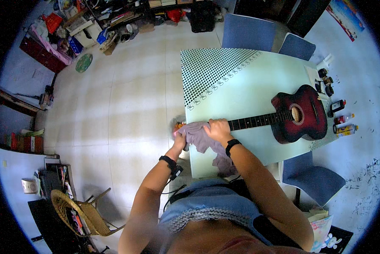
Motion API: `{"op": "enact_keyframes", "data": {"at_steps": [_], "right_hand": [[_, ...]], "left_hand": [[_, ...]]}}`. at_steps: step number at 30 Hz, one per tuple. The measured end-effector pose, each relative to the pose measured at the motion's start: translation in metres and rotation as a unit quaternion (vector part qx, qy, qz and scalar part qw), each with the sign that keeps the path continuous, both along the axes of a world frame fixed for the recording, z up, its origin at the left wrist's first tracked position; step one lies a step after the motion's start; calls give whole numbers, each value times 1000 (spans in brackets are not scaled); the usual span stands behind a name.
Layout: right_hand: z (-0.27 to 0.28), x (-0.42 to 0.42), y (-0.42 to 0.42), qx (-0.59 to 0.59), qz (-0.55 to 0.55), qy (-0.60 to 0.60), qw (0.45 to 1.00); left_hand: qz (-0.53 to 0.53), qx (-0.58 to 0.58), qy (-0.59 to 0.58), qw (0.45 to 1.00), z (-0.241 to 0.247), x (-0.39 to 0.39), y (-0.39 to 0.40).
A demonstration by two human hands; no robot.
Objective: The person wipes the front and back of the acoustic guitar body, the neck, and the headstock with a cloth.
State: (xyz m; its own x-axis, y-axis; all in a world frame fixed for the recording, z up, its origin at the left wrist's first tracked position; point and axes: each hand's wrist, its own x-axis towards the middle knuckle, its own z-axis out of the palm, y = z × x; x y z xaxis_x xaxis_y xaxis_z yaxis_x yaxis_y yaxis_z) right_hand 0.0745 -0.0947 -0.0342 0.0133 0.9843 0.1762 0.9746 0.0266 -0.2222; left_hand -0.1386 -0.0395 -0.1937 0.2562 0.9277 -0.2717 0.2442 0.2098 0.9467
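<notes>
A dark red acoustic guitar (316,111) lies face up on a pale glass-topped table (240,89), its neck (253,122) pointing left. My right hand (220,129) grips the neck near its headstock end, over a mauve cloth (197,136). The cloth covers the headstock, and its loose end hangs toward my body over the table. At the table's left edge, my left hand (179,141) holds the cloth's other side around the end of the headstock. Under the cloth, the headstock and tuning pegs are hidden.
Bottles (345,129) and small jars (326,81) stand along the table's wall side. Blue chairs (248,31) surround the table. Below its left edge is a bin (176,122) with litter. A wicker chair (91,216) stands at lower left; clutter (88,31) lines the far wall.
</notes>
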Motion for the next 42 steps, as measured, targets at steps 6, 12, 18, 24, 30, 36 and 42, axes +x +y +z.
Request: {"op": "enact_keyframes", "data": {"at_steps": [6, 12, 18, 24, 30, 36, 42], "right_hand": [[-3, 1, 0, 22, 1, 2, 1000], [-1, 0, -1, -2, -14, -8, 1000], [-1, -5, 2, 16, -2, 6, 1000], [4, -5, 1, 8, -6, 6, 1000], [2, -6, -3, 12, 7, 4, 1000], [2, 1, -4, 10, -10, 14, 1000], [7, -6, 2, -1, 2, 4, 1000]], "left_hand": [[86, 48, 136, 986, -8, 24, 30], [-37, 83, 44, 995, 38, -2, -30], [-105, 80, 217, 967, 42, -12, -7], [-13, 189, 240, 952, 22, 10, 11], [-43, 169, 98, 980, 25, -14, -27], [-95, -86, 177, 976, 121, 6, -6], [-34, 146, 219, 964, 43, -9, -24]]}}
